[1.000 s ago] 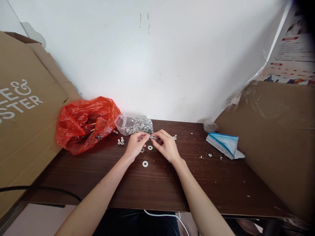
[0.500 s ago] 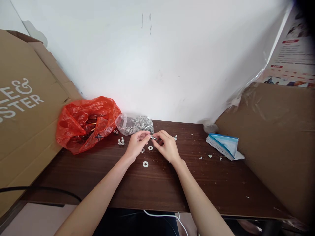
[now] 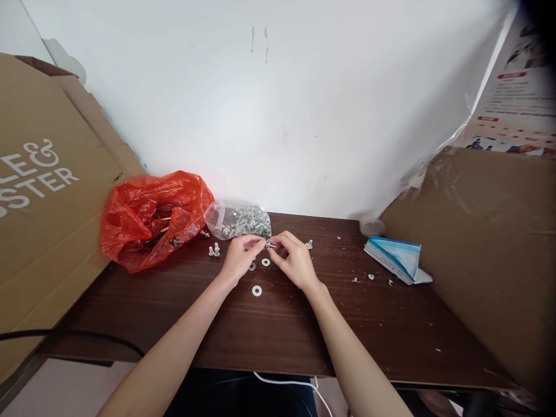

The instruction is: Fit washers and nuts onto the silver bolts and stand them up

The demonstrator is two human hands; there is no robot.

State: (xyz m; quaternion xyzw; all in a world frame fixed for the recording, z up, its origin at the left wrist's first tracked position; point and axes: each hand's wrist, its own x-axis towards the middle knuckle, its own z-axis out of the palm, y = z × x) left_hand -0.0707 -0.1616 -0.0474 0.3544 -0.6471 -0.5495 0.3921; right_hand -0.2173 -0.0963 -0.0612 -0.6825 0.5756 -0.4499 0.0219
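Note:
My left hand [image 3: 240, 258] and my right hand [image 3: 293, 258] meet over the dark wooden table [image 3: 278, 324], fingertips pinched together on a small silver bolt [image 3: 270, 245] held between them. Below the hands lie flat washers [image 3: 256, 289], one more washer [image 3: 265, 262] right under the fingers. Two short bolts [image 3: 213, 250] stand left of my left hand. A clear bag of silver hardware [image 3: 240, 220] lies just behind the hands.
A red plastic bag [image 3: 152, 217] sits at the back left against large cardboard sheets [image 3: 47, 191]. A blue-and-white packet [image 3: 395, 255] and a tape roll [image 3: 371, 225] lie at the right, beside another cardboard panel [image 3: 486, 243]. A black cable [image 3: 78, 334] crosses the near left.

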